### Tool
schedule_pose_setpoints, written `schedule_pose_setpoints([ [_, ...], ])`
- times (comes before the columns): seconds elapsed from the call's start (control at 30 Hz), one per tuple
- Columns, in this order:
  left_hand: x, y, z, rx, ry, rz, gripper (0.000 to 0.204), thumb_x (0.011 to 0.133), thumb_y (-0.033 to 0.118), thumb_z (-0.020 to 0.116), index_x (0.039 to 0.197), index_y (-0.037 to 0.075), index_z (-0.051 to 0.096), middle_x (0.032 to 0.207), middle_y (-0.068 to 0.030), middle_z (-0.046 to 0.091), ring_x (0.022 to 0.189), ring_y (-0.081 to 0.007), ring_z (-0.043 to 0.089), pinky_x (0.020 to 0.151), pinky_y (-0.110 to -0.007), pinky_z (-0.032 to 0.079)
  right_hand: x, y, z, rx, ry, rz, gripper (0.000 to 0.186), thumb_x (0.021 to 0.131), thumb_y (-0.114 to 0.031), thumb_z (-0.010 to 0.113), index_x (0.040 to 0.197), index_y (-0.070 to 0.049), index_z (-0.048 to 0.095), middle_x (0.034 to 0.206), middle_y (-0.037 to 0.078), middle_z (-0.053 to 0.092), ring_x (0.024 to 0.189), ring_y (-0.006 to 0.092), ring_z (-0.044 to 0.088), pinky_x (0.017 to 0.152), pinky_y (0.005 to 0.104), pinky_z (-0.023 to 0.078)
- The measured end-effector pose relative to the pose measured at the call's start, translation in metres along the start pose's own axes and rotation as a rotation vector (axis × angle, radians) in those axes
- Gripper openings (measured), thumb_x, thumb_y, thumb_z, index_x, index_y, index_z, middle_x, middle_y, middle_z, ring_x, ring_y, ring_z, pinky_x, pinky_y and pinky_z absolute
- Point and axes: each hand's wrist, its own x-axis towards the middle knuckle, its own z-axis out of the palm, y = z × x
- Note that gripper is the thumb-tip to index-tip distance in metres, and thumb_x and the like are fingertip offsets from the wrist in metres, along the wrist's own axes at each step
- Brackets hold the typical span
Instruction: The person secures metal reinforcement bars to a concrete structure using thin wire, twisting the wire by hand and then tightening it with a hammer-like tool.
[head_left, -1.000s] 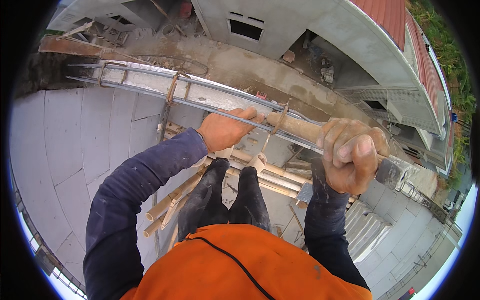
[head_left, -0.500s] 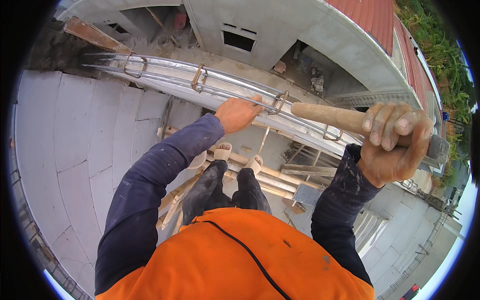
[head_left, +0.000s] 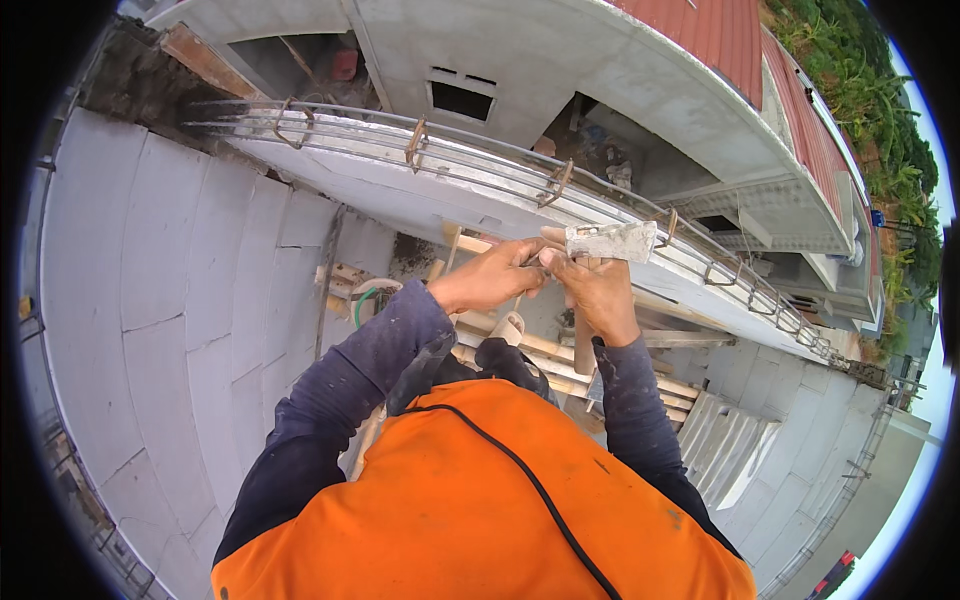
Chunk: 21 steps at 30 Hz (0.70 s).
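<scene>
My right hand (head_left: 602,300) is closed round a hammer. The hammer's pale, mortar-crusted head (head_left: 612,241) sits above the fingers, and the wooden handle (head_left: 583,345) hangs below the hand. Close against it, my left hand (head_left: 492,276) has its fingers pinched together, and the fingertips of both hands meet. A small dark thing seems to be between them, too small to name. Both hands are in front of the white block wall top (head_left: 470,180), where long steel reinforcing bars (head_left: 480,148) run through rusty square stirrups (head_left: 558,184).
Below me are wooden planks (head_left: 540,345) with my sandalled foot (head_left: 508,328) on them. A pale block wall (head_left: 160,290) rises on the left. Corrugated sheets (head_left: 722,445) lie at the right. Beyond the bars stands a grey building (head_left: 590,60) with a red roof (head_left: 720,40).
My left hand has left the bars and come nearer to me. My right hand has swung in from the right with the hammer, whose handle now points down, and the hands have met.
</scene>
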Motion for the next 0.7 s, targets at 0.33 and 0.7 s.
schedule_pose_setpoints([
  [0.33,-0.015,-0.011,-0.014,-0.783,-0.375,-0.134,0.029,0.101,0.020,0.050,0.129,0.012,0.056,0.078,-0.0062,0.060,0.048,-0.0040,0.038,0.037,-0.018,0.027,-0.004,0.003,0.001,-0.060,-0.006,-0.083,0.023,0.093,-0.021,0.080,0.100,0.000,0.076,0.078,0.001,0.069,0.068,0.0107,0.056,0.062,0.0303,0.047],
  [0.7,-0.020,-0.010,0.004,-0.875,-0.215,-0.031,0.068,0.107,0.061,0.045,0.149,0.008,0.052,0.078,-0.0035,0.063,0.046,-0.0029,0.041,0.037,-0.015,0.030,-0.015,0.018,-0.006,-0.043,0.083,-0.173,0.030,0.095,-0.028,0.081,0.091,0.001,0.074,0.079,0.003,0.070,0.060,0.0100,0.054,0.055,0.0314,0.046],
])
